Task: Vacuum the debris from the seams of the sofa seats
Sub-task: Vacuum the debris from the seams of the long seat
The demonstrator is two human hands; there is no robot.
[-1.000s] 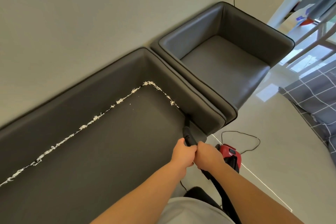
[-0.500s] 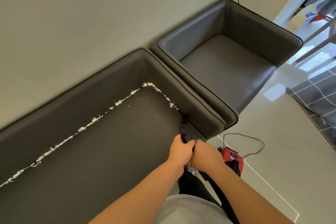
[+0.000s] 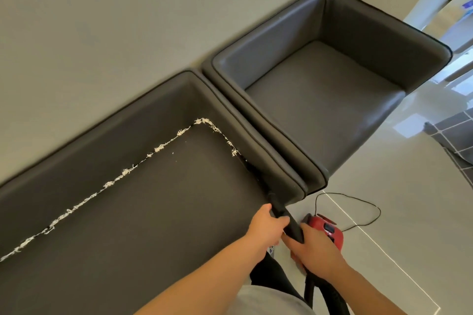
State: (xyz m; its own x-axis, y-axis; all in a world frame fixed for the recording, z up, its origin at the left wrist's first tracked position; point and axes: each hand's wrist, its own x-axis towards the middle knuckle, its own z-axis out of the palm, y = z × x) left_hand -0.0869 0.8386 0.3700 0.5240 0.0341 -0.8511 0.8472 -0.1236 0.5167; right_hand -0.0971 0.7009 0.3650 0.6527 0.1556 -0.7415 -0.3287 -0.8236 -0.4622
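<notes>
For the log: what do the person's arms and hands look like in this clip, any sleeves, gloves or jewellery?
Both forearms are bare up to the frame's lower edge, with no sleeve in view. The left hand and the right hand wear no gloves, and no rings, watch or wristband show. A light grey garment shows at the bottom, between the arms.

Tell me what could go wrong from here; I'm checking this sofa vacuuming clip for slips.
1. The black nozzle, gripped by the left hand and right hand, is dark against the seam, so it may skip the white debris.
2. The loose fleck on the seat lies off the seam and may be missed.
3. The cord loops by the red vacuum; it could snag.
</notes>
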